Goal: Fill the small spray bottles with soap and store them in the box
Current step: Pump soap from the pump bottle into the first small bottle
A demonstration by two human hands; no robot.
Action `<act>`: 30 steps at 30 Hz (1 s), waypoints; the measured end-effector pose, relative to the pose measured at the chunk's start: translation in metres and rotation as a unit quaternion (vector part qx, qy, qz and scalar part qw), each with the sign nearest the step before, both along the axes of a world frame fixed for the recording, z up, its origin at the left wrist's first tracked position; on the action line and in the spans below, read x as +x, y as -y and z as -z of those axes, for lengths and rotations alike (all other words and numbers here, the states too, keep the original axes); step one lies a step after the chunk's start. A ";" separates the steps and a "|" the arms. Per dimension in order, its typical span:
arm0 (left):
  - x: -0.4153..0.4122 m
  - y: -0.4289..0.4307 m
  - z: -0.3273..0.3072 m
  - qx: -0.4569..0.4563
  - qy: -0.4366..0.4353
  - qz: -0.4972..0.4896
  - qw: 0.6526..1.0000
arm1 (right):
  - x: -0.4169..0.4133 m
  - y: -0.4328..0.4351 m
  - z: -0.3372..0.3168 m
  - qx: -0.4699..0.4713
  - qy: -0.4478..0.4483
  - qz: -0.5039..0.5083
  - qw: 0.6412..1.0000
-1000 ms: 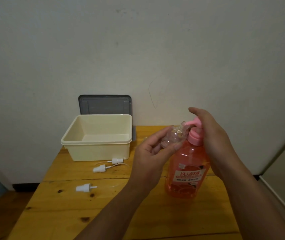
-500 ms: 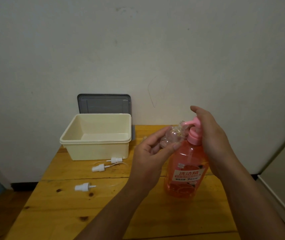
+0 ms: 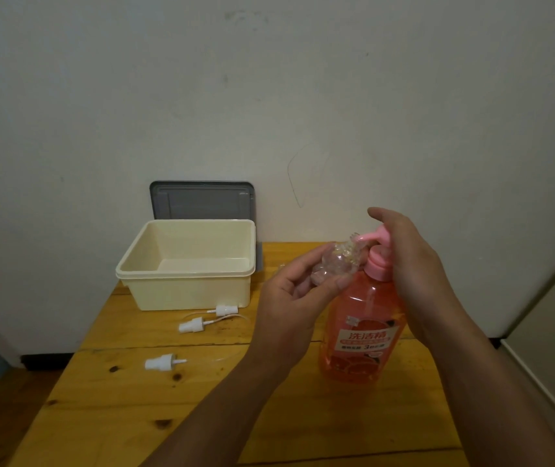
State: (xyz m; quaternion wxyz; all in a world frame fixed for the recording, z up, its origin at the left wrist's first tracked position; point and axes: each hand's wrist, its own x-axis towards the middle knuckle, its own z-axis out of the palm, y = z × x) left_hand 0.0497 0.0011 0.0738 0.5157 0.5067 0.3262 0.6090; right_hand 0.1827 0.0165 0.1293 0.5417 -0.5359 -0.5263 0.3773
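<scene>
Pale plaster wall backs a knotty pine table point(image 3: 127, 419) where a person fills a small container from a pump dispenser. The left hand point(image 3: 288, 306) has its grip clamped on a small clear spray bottle point(image 3: 331, 266), pinched between thumb and fingertips and tilted so that its open mouth sits right at the spout of the pink pump point(image 3: 380, 234). The right hand point(image 3: 409, 264) rests on the pump head from the far side, its grip apart: the thumb reaches out above the spout, and the fingers that show are not closed round anything. The pump tops a tall orange soap bottle point(image 3: 360, 335), which stands upright on the table between the two forearms, its label facing the camera. At the table's back left corner sits a cream box point(image 3: 185, 293), open, with a grey lid point(image 3: 202, 204) propped upright against the wall just behind it. Three white spray caps lie loose on the boards in front of the box, each trailing a thin tube: one point(image 3: 226, 310) nearest the box, a second point(image 3: 191, 325) just beside it, a third point(image 3: 158, 363) nearer the camera.
</scene>
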 end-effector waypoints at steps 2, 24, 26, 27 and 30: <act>0.000 0.000 -0.001 0.000 -0.002 0.001 1.000 | 0.000 0.000 -0.001 0.000 0.000 0.000 1.000; 0.000 0.001 0.000 -0.002 -0.016 -0.009 1.000 | 0.003 -0.002 0.003 -0.012 -0.006 0.009 1.000; 0.000 0.001 0.001 -0.001 -0.018 -0.012 1.000 | 0.004 -0.003 0.003 -0.004 0.012 0.006 1.000; 0.000 0.001 0.001 -0.001 -0.018 -0.013 1.000 | 0.004 -0.003 0.003 -0.004 0.019 0.006 1.000; 0.000 0.001 0.001 -0.008 -0.011 -0.012 1.000 | 0.003 -0.003 0.003 -0.008 0.016 0.009 1.000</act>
